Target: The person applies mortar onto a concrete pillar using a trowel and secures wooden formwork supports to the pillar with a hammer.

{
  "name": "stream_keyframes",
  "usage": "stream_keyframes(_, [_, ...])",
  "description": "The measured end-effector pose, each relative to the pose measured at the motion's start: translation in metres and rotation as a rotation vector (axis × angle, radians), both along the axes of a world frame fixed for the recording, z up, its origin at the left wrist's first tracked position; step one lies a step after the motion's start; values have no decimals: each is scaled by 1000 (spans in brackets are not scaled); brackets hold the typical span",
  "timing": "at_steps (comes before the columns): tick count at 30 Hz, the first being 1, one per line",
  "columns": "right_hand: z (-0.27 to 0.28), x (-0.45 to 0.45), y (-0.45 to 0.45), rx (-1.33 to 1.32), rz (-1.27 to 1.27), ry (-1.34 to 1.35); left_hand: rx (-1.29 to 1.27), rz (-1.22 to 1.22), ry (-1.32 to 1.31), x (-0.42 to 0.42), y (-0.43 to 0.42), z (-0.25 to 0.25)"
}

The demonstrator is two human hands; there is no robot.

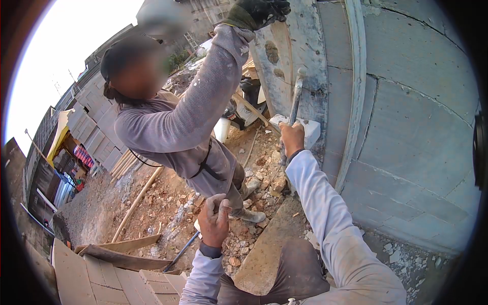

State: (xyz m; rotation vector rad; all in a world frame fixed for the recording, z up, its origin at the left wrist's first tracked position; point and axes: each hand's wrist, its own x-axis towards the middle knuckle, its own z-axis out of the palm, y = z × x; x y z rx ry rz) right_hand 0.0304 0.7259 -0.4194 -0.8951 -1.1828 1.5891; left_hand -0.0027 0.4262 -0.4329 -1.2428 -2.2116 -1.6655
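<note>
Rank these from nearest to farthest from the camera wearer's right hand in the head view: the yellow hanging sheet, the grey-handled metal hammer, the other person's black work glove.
1. Grey-handled metal hammer: gripped in the right hand.
2. Black work glove: ahead, at the top, on the other person.
3. Yellow hanging sheet: far left, in the background.

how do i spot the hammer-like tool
Find the grey block wall at right, then the stained board on its left. In front, the wearer's right hand grips the hammer-like tool, the only slim shaft there with a pale, blunt head.
</note>
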Motion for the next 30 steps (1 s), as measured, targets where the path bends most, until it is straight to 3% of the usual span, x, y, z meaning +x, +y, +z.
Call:
stream_keyframes(5, [-32, -13, 21, 114, -90, -89, -43, 27, 11, 1, -22, -8])
stream_keyframes(8, [-39, -16, 27, 487, -376, -313, -149, 60, 23, -7, -42, -23])
stream_keyframes(9, [-36, -15, 31, 468, -352, -251, -94, 84, -80, 0, -43, -19])
stream_keyframes(15, [-37, -5, 64, 396, -203, -158, -174, 147, -126, 4, -68, -55])
stream_keyframes(18, [-33, 26, 26, 415, -183, -69, -172, 140, -189, 7, -70, -76])
stream_keyframes(22, [-43, 70, -78, -4, 43, 148, -203, 118, -350, 26, -64, -109])
stream_keyframes(24, [-73, 78, -124, -195, 149, 284, -225, 69, -404, 34, -62, -136])
stream_keyframes(30, [-154, 89, -214, -574, 308, 41, -250, 38, -440, 38, -56, -150])
